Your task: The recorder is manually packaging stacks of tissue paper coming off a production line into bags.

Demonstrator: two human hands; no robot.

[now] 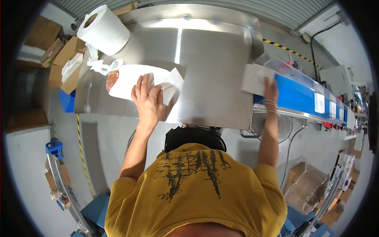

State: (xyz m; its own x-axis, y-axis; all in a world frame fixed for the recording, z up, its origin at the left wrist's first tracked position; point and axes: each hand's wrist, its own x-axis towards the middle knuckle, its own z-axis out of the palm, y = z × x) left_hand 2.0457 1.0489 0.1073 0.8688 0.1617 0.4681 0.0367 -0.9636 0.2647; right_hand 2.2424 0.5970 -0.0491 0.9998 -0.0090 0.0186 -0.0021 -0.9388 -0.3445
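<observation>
My left hand (148,96) rests with its fingers spread on a pile of white flat packets (128,81) on the steel table. A raised white flap (173,80) stands up beside its fingers; what the thumb touches underneath is hidden. A red patterned round piece (112,80) shows at the pile's left end. Over at the table's right edge, my right hand (271,91), blurred, grips the right side of a white square packet (254,79). That packet spans from the table edge to the near end of a blue conveyor belt (294,93).
A large white paper roll (104,31) stands at the table's back left, a loose crumpled strip (100,67) trailing from it. An open cardboard box (67,63) sits at the left. More white packets (319,103) lie along the belt, beside a clear guard (290,69). The steel table (213,67) has a raised back edge.
</observation>
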